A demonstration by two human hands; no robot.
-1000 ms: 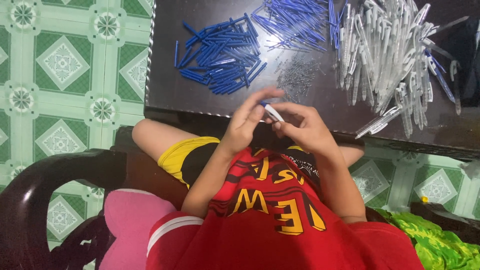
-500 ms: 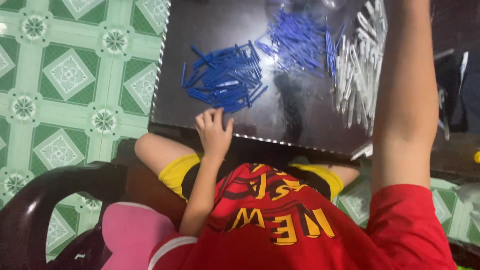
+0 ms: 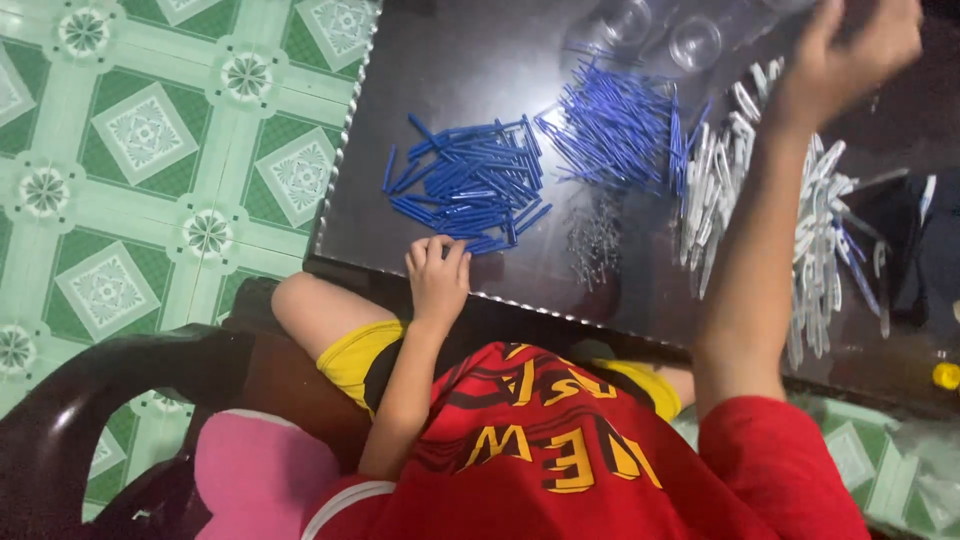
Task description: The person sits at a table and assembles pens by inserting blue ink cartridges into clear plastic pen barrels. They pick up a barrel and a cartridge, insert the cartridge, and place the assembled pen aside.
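We see the left hand (image 3: 437, 280) resting on the dark table (image 3: 470, 80), fingers loosely curled and holding nothing, just below a pile of blue pen caps (image 3: 470, 185). The right hand (image 3: 850, 45) reaches far over the heap of clear pen barrels (image 3: 790, 215); we cannot tell its grip. Between lie blue refills (image 3: 615, 130) and small springs (image 3: 597, 240).

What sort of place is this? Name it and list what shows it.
Probably a home used for piecework, not a factory. A green patterned tile floor, a dark glossy table and a dark chair look domestic, while sorted piles of blue caps, blue refills and clear pen barrels suggest pen assembly.
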